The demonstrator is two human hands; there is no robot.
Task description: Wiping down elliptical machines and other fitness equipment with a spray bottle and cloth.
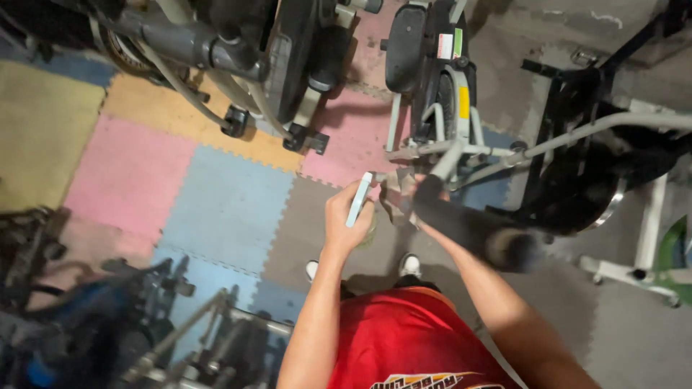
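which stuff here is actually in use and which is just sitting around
In use:
left hand holding a pale flat bottle
right hand with a cloth at the black foam handlebar

Lying about:
grey machine
foam floor tiles
dark machine

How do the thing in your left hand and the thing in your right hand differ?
The left hand holds a pale blue bottle; the right hand holds a grey cloth. The bottle is rigid, slim and upright, while the cloth is crumpled and limp. The bottle stands clear of the machine; the cloth is pressed beside the black foam handle. Both are held out over the floor mats.
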